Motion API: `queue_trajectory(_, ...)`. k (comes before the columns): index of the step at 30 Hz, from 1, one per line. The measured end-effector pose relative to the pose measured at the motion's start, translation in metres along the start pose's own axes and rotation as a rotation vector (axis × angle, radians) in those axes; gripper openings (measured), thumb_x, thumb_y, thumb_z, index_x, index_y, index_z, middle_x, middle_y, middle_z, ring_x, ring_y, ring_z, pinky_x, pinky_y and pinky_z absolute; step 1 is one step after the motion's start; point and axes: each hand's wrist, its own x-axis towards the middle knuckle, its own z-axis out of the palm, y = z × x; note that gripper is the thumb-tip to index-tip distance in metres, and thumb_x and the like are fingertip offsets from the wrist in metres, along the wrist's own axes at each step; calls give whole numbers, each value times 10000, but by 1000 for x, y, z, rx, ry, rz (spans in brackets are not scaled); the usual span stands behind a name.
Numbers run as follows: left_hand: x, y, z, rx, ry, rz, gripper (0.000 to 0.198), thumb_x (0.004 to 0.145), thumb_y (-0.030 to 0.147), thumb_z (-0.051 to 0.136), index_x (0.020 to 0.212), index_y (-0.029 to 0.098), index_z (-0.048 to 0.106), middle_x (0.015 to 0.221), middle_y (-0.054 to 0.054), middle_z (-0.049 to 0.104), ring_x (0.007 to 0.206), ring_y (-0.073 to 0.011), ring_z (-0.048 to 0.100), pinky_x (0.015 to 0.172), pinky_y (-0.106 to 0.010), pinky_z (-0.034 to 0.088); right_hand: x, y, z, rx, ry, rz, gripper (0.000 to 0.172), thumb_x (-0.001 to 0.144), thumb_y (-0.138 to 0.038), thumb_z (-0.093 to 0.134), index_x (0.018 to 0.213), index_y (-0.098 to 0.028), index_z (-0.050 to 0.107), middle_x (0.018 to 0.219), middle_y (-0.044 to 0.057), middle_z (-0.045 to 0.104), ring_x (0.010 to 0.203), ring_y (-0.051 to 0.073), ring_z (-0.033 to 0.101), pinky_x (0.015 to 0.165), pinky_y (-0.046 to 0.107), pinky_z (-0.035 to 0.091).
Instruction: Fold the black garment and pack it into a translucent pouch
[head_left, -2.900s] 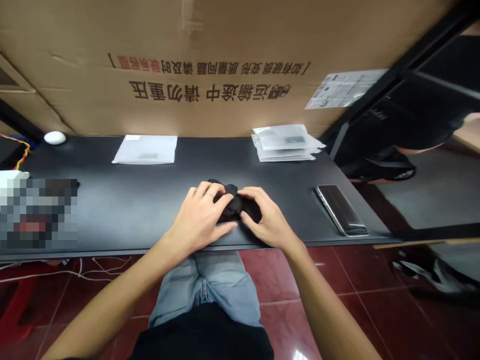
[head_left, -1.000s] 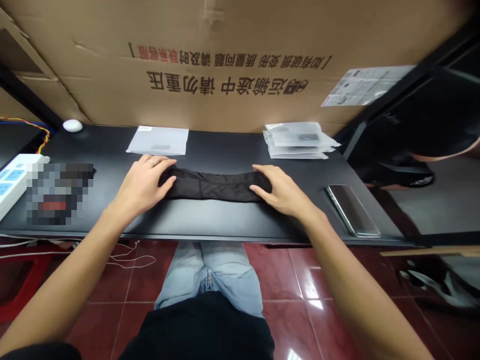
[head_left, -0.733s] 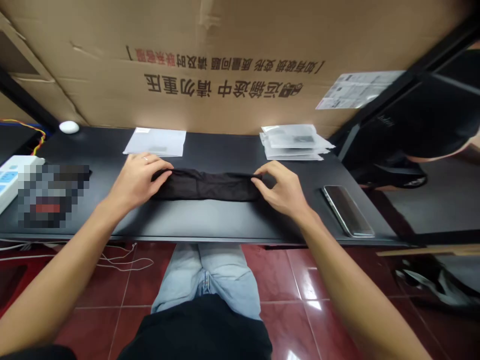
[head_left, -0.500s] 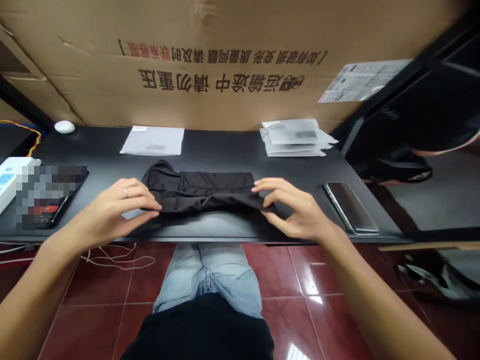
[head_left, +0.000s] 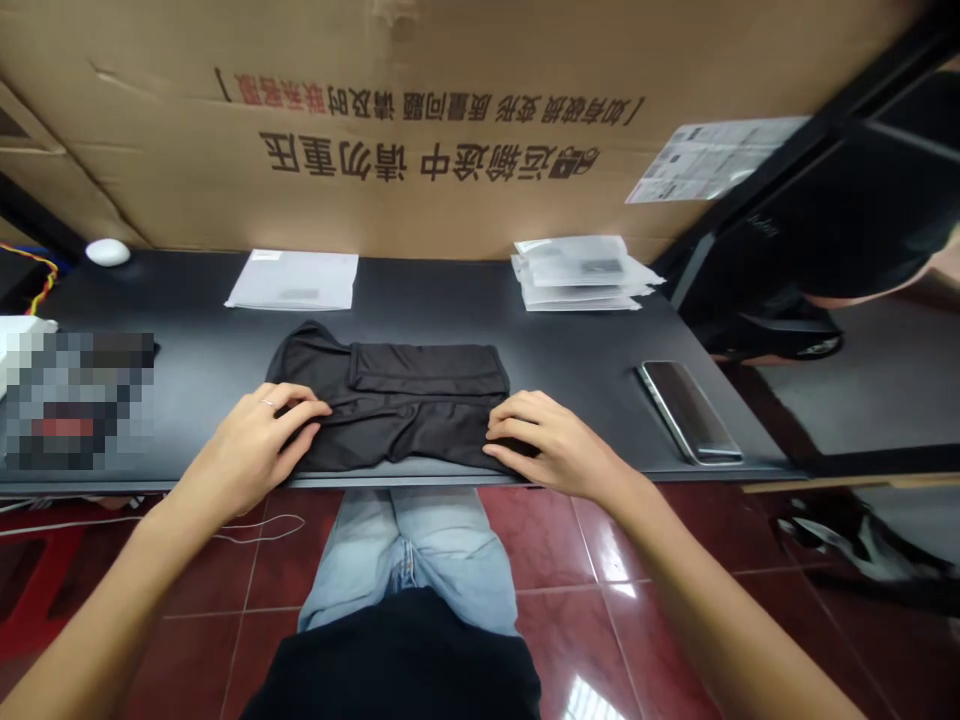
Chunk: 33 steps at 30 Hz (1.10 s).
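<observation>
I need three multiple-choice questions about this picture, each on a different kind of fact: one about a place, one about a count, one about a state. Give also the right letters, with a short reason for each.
1. Where is the smartphone compared with the black garment?
A. Right of it
B. Under it
C. Left of it

2. How many rings show on the left hand?
A. None
B. One
C. Three

3. What state is the garment in?
A. Balled up in the air
B. Hanging from one hand
C. Lying flat and folded

1: A, the phone lies apart from the garment, on its right on the table.
2: B, a single ring shows on one finger.
3: C, it lies flat on the tabletop, with the left hand and the right hand resting on it.
</observation>
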Motion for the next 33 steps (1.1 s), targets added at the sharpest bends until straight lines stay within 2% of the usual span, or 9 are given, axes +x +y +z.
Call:
queue_trajectory(4, -18, -16, -7, -85, -33, 7, 250, 1076, 362, 586, 1197, 283, 789, 1308, -104, 766, 1191, -291, 739, 1105, -478, 583, -8, -8, -7, 145, 4, 47, 129, 1084, -356, 731, 993, -269, 761, 1009, 59, 805, 935, 249, 758, 892, 453, 627)
queue_trajectory(7, -19, -17, -21, -97, -93, 18, 275, 1067, 437, 643, 1238, 273, 781, 1337, -104, 770, 1236, -288, 740, 1111, -431, 581, -4, -12, -15, 247, 51, 41, 107, 1086, -298, 720, 993, -262, 759, 974, 50, 807, 925, 231, 771, 883, 414, 647)
queue_trajectory(11, 9, -12, -31, -50, -2, 45, 308, 1085, 450, 634, 1297, 268, 764, 1353, -97, 780, 1253, -283, 747, 1158, -436, 577, 11, 0, -24, 83, 163, 36, 80, 1060, -301, 752, 1129, -277, 784, 1202, 94, 819, 1123, 286, 777, 996, 480, 663)
queue_trajectory(14, 42, -9, -26, -16, 41, 125, 365, 1096, 403, 605, 1411, 278, 741, 1501, -100, 730, 1376, -302, 701, 1214, -485, 563, 22, 17, -27, -104, 62, -7, 233, 1047, -351, 769, 1260, -256, 779, 1424, 137, 771, 1312, 357, 730, 1112, 582, 623)
queue_trajectory(17, 68, -7, -17, -4, -17, 242, 401, 1075, 364, 623, 1447, 269, 737, 1649, -100, 636, 1500, -319, 622, 1261, -523, 536, 29, 30, -26, -194, -24, -71, 245, 1073, -363, 731, 1259, -214, 786, 1352, 151, 805, 1305, 364, 743, 1128, 590, 607)
queue_trajectory(21, 80, -3, -12, -7, -77, 299, 281, 1049, 361, 634, 1240, 259, 814, 1600, -87, 682, 1472, -305, 647, 1232, -498, 553, 31, 32, -24, -213, -28, -81, 191, 1103, -307, 656, 1185, -221, 805, 1209, 113, 848, 1224, 330, 775, 1091, 549, 601)
queue_trajectory(25, 83, 4, -13, 19, -49, 172, 244, 1034, 366, 615, 1123, 276, 824, 1343, -66, 817, 1279, -300, 752, 1061, -457, 615, 35, 27, -28, -180, 25, 4, 185, 1095, -282, 606, 1085, -231, 784, 1131, 109, 842, 1123, 312, 786, 1043, 507, 599)
queue_trajectory(30, 111, 6, -12, -132, 117, -199, 228, 993, 415, 664, 1068, 239, 786, 982, -56, 840, 903, -258, 794, 891, -398, 618, 68, 37, -33, -113, 237, 256, 176, 1085, -372, 602, 1044, -256, 727, 987, 77, 813, 921, 313, 774, 919, 497, 628)
queue_trajectory(33, 130, 7, -13, -130, 252, -357, 326, 1023, 400, 641, 1284, 223, 723, 1145, -93, 837, 936, -258, 797, 922, -419, 623, 95, 49, -31, -98, 380, 363, 234, 1082, -438, 613, 1159, -241, 712, 1089, 115, 813, 1021, 347, 777, 998, 553, 632)
